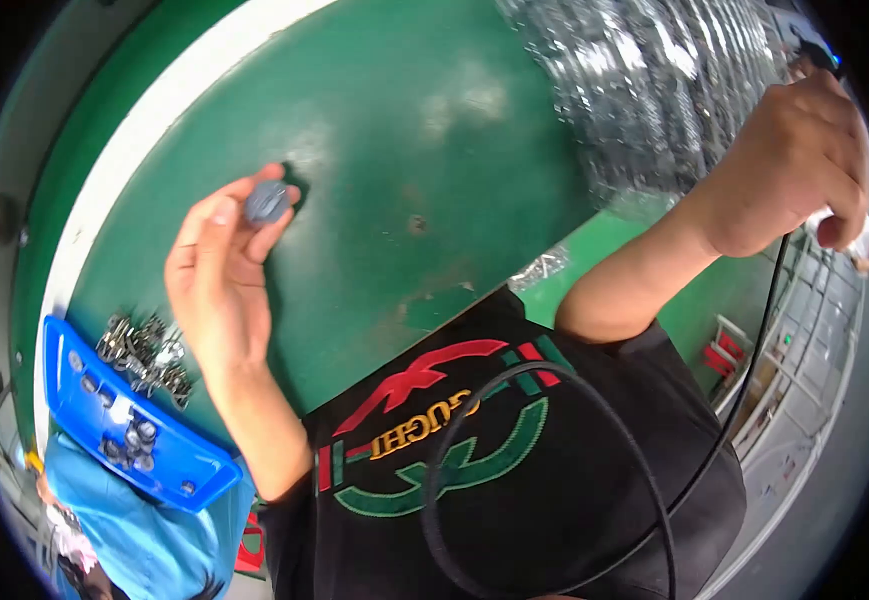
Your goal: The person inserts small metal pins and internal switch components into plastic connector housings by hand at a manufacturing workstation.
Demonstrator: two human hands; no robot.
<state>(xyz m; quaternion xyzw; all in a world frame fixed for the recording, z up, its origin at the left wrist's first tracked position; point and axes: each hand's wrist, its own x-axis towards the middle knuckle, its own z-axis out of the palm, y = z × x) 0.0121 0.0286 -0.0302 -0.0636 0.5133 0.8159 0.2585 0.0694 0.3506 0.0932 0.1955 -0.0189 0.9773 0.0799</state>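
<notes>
My left hand (222,285) is raised over the green tabletop, its fingers closed around a small round grey cap (268,203). The cap is held at the fingertips, its flat ribbed-looking face turned up. My right hand (789,165) is far out to the right, beyond the clear plastic sheeting. Its fingers are curled, and whatever they grip is hidden or too small to name. A dark shape (816,55) shows just past its knuckles. Below this hand a black cable (776,290) runs down and loops across my dark shirt.
A blue tray (199,478) at the lower left holds several small round grey parts. Beside it lies a heap of small metal pieces (144,355) on the green table (384,230). Shiny clear plastic sheeting (654,90) covers the far right. Another person in blue (154,530) is near the tray.
</notes>
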